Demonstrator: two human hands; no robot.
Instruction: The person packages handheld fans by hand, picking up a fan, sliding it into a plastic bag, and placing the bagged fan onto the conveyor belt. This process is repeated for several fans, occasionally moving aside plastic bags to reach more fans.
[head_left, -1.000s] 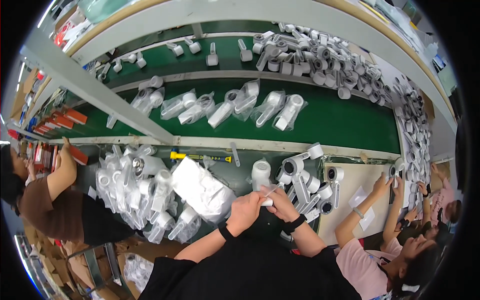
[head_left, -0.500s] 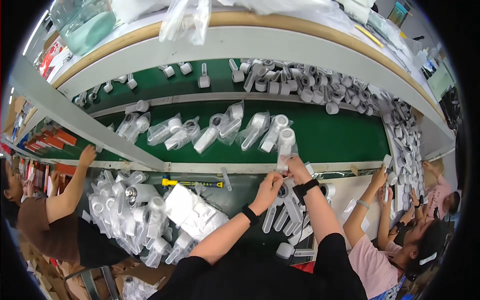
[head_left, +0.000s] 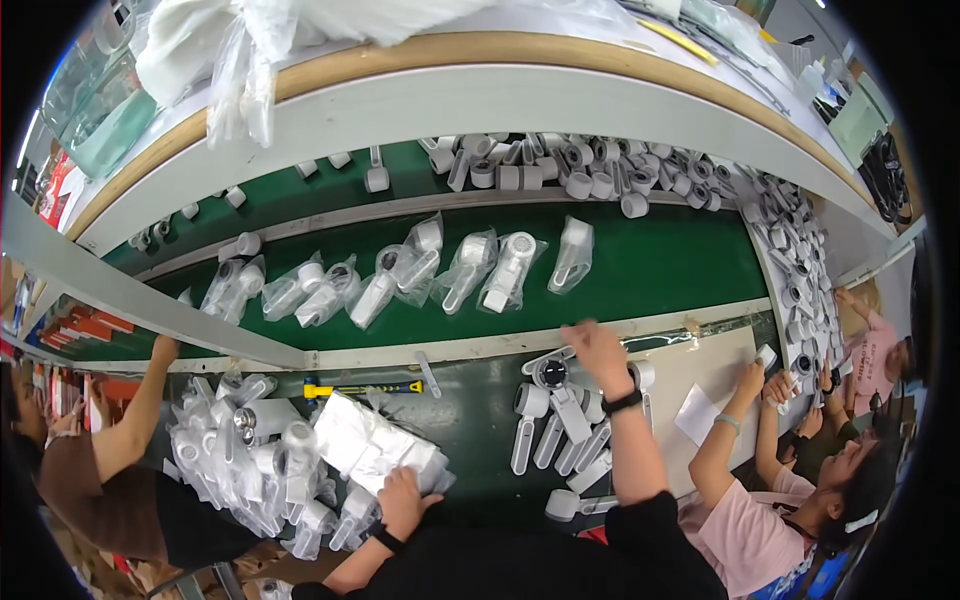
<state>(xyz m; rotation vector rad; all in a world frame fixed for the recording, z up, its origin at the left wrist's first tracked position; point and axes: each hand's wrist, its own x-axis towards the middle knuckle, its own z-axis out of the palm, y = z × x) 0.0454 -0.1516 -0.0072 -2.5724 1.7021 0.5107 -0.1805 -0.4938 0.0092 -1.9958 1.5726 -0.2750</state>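
My left hand [head_left: 405,502] lies on a stack of clear plastic bags [head_left: 365,440], fingers spread, thumb out to the right. Over the near edge of the green conveyor belt, my right hand [head_left: 600,358] is in the air with its fingers loosely apart and nothing visible in them. Just below it, several unwrapped white handheld fans [head_left: 588,440] lie on the dark bench. A bagged handheld fan [head_left: 572,258] rests on the belt beyond my right hand, to the right of several other bagged fans [head_left: 390,270].
A heap of bagged fans [head_left: 265,460] lies left of the bags, near a yellow and black hammer [head_left: 365,387]. Loose fans crowd the upper shelf [head_left: 560,165]. A slanted post [head_left: 150,300] crosses the left side. Co-workers sit left [head_left: 110,470] and right [head_left: 770,520].
The bagged fan has left my hands and now lies on the belt. My left hand has moved down and left onto the bags; my right hand has drawn back toward the unwrapped fans.
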